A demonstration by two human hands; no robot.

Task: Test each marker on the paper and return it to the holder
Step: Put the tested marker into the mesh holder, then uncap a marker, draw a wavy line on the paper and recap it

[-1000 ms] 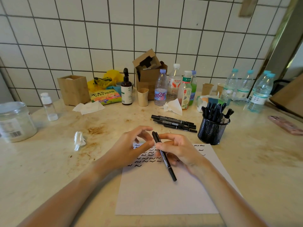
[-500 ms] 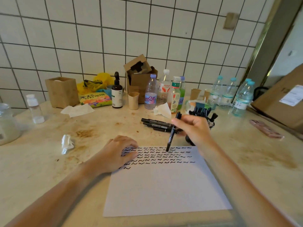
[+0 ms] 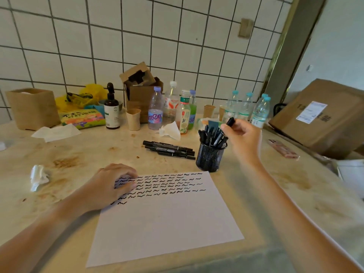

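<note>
- Return step, by my reading: the right hand (image 3: pixel 243 139) pinches a slim black marker (image 3: pixel 230 121) in curled fingers, tilted above the black mesh holder (image 3: pixel 210 157).
- The left hand (image 3: pixel 110 186) rests on the scribbled white paper (image 3: pixel 163 223), fingers loosely bent, holding nothing.
- Next move likely: lower it in, release.

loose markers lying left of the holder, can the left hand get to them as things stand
Probably yes. The left hand rests on the paper, holding nothing, and the counter between it and the loose markers looks bare. The right hand grips a marker over the holder, off to the side.
</note>
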